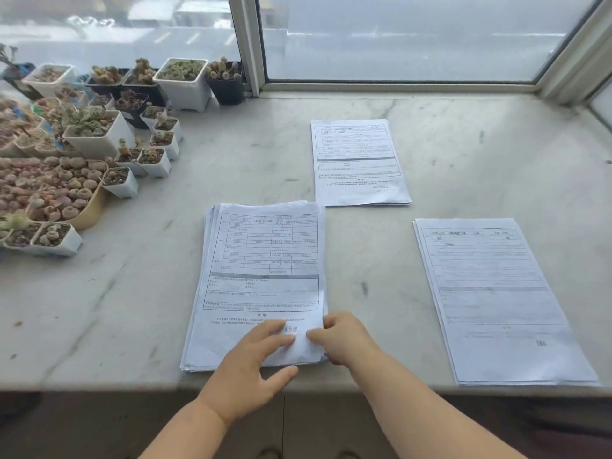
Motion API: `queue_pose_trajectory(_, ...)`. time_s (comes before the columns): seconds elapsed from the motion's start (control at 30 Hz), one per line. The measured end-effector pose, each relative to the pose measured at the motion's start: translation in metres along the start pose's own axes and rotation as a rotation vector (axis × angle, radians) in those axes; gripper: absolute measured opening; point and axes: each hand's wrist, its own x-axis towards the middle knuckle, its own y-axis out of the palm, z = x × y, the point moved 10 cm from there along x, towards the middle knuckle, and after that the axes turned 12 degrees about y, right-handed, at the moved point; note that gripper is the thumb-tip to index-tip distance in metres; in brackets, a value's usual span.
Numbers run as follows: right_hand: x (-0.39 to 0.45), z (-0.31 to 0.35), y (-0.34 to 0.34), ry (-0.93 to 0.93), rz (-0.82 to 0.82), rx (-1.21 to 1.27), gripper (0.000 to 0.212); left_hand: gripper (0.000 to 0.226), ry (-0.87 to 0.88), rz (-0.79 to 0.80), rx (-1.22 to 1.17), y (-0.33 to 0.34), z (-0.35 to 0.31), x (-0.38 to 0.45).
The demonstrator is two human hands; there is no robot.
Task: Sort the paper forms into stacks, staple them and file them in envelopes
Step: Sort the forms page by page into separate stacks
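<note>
Paper first: the unsorted stack (261, 283) lies on the worktop (149, 276) with its long axis running away from us. Our left hand (255, 359) presses flat, fingers straight; our right hand (341, 339) pinches the near right corner, nearest both sorted piles.

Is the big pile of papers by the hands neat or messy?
A bit messy. The big pile is fanned: sheet edges stick out along its left side and top, not lined up.
</note>
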Motion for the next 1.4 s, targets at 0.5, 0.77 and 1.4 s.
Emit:
queue_pose_trajectory(0.5, -0.002, 0.011, -0.175, -0.228, -0.216, 0.385, 0.026, 0.024, 0.058, -0.498, 0.075, -0.084, -0.069, 0.077)
queue_pose_trajectory(0.77, 0.020, 0.025, -0.304, -0.249, -0.366, 0.903, 0.017, 0.029, 0.078, -0.515, -0.117, -0.092, -0.063, 0.192)
queue_pose_trajectory(1.4, 0.138, 0.144, -0.258, -0.375, -0.466, 0.298, 0.015, 0.022, -0.480, -0.356, -0.485, -0.105, 0.066, 0.306)
